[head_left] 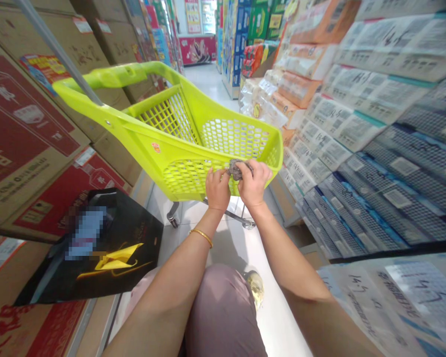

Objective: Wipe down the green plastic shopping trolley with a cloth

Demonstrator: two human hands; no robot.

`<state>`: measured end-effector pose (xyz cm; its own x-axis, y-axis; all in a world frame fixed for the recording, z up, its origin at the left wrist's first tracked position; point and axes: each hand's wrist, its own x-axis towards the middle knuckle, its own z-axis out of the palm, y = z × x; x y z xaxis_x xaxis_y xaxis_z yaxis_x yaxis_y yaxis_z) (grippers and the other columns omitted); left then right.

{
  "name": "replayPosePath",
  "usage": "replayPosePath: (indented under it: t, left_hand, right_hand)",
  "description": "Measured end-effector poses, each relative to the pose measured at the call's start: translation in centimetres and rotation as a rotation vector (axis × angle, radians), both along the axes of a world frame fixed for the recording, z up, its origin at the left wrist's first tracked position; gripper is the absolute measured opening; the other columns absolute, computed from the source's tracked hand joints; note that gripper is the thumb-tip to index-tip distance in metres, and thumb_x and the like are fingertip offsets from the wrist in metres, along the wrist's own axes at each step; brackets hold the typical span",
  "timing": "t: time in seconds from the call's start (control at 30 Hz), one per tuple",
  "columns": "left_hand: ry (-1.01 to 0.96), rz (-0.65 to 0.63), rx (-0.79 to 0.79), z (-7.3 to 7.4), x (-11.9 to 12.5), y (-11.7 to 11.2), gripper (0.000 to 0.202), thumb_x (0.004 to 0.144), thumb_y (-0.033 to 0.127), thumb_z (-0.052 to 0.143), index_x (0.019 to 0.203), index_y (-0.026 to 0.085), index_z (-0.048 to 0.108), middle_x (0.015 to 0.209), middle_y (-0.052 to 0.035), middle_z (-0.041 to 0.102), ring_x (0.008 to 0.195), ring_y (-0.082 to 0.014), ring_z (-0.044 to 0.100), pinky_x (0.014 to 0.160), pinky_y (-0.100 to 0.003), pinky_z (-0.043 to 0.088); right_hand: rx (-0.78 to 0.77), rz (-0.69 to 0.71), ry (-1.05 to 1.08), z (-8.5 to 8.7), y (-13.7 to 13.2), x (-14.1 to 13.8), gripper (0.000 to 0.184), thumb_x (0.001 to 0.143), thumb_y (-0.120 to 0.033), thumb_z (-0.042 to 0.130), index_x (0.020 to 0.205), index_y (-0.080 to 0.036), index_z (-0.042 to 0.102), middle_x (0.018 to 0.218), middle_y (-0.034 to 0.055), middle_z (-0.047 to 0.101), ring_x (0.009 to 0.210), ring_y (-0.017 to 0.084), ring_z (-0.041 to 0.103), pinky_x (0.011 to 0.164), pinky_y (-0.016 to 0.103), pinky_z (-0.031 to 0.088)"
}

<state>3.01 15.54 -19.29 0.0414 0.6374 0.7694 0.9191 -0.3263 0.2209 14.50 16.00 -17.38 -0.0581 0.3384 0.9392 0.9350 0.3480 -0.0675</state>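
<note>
A lime-green plastic shopping cart [141,131] with lattice sides stands in front of me, tilted across the view. My right hand [254,182] is closed around a crumpled grey-brown cloth [238,169] and presses it against the cart's near upper rim. Just beside it, my left hand [218,189] grips the same side of the cart, fingers curled at the rim and thumb close to the cloth. A gold bangle [202,237] circles my left wrist. The cart's basket shows nothing inside where I can see into it.
Stacked cardboard cartons [18,124] line the left, with a black bag [130,238] in front of them. Stacked wrapped paper packs [357,119] rise on the right. A tiled aisle [208,82] runs back between shelves. My knee and a gold shoe [255,287] are below.
</note>
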Motion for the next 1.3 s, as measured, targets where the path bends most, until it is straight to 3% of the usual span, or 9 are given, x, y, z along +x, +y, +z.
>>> replayPosePath:
  t: [0.17,0.33,0.43,0.6,0.73,0.9,1.07,1.17,1.3]
  left_hand:
    - [-0.035,-0.019,-0.035,0.1,-0.1,-0.2,0.021,0.09,0.014,0.045,0.091,0.019,0.065,0.099,-0.0075,0.066,0.095,-0.0203,0.058,0.107,-0.043,0.036]
    - [-0.037,-0.038,-0.043,0.4,-0.1,-0.4,0.022,0.09,0.017,0.047,0.105,0.021,0.064,0.102,-0.0065,0.066,0.098,-0.0204,0.058,0.108,-0.043,0.035]
    - [-0.048,-0.038,-0.052,0.3,0.0,-0.5,0.025,0.09,0.015,0.046,0.108,0.019,0.063,0.105,-0.0084,0.066,0.1,-0.0206,0.058,0.109,-0.044,0.034]
    - [-0.029,0.025,0.071,-0.6,0.6,-1.1,0.029,0.091,0.011,0.04,0.109,0.018,0.062,0.111,-0.0092,0.065,0.108,-0.0193,0.057,0.109,-0.041,0.036]
    - [0.031,0.062,0.106,-1.8,1.1,-1.9,0.024,0.092,0.016,0.042,0.104,0.018,0.063,0.109,-0.0105,0.065,0.107,-0.0211,0.058,0.104,-0.042,0.04]
    - [0.162,-0.069,-0.044,-2.3,1.5,-2.3,0.023,0.09,0.015,0.044,0.104,0.015,0.062,0.113,-0.0144,0.064,0.112,-0.0246,0.056,0.1,-0.044,0.044]
    - [0.204,-0.078,-0.137,-1.9,2.2,-1.8,0.024,0.087,0.014,0.045,0.101,0.012,0.064,0.112,-0.0167,0.064,0.12,-0.0294,0.052,0.105,-0.05,0.039]
    - [0.21,-0.103,-0.15,-2.0,2.4,-1.3,0.027,0.087,0.012,0.045,0.106,0.011,0.064,0.106,-0.0147,0.066,0.117,-0.0274,0.054,0.11,-0.049,0.035]
    - [0.22,-0.127,-0.126,-2.2,2.3,-0.7,0.026,0.088,0.012,0.045,0.103,0.013,0.065,0.114,-0.0139,0.064,0.116,-0.025,0.055,0.112,-0.047,0.034]
  right_hand:
    - [-0.086,0.025,-0.05,-2.4,-0.3,0.2,0.027,0.088,-0.019,0.046,0.102,-0.03,0.067,0.1,0.0052,0.061,0.095,0.018,0.046,0.085,0.032,0.03]
    - [-0.091,0.041,-0.124,-5.4,-1.3,0.5,0.026,0.087,-0.016,0.048,0.1,-0.028,0.067,0.099,0.0054,0.063,0.097,0.018,0.047,0.087,0.032,0.03]
    - [-0.11,0.073,-0.091,-6.2,-2.0,0.7,0.025,0.085,-0.014,0.048,0.097,-0.026,0.067,0.096,0.0053,0.063,0.094,0.018,0.047,0.085,0.032,0.031]
    - [-0.103,0.151,0.115,-5.2,-2.9,1.4,0.033,0.077,-0.008,0.044,0.101,-0.021,0.063,0.099,0.0074,0.057,0.097,0.019,0.047,0.086,0.033,0.034]
    - [-0.118,0.119,0.199,-4.2,-3.2,2.0,0.037,0.072,-0.009,0.042,0.101,-0.022,0.061,0.101,0.0072,0.054,0.097,0.02,0.047,0.086,0.035,0.036]
    - [-0.145,0.07,0.162,-4.1,-3.1,2.2,0.034,0.072,-0.011,0.043,0.098,-0.022,0.062,0.099,0.0066,0.055,0.095,0.02,0.048,0.084,0.035,0.036]
    - [-0.123,0.071,0.079,-4.1,-2.8,2.2,0.032,0.076,-0.012,0.045,0.1,-0.024,0.063,0.099,0.0062,0.057,0.094,0.019,0.047,0.083,0.033,0.034]
    - [-0.108,0.079,0.039,-3.1,-2.2,2.2,0.032,0.078,-0.012,0.046,0.1,-0.026,0.065,0.1,0.0054,0.057,0.096,0.018,0.046,0.084,0.033,0.033]
    - [-0.117,0.027,0.004,-1.5,-0.8,2.2,0.032,0.082,-0.015,0.047,0.103,-0.03,0.066,0.102,0.0043,0.059,0.098,0.018,0.045,0.086,0.033,0.031]
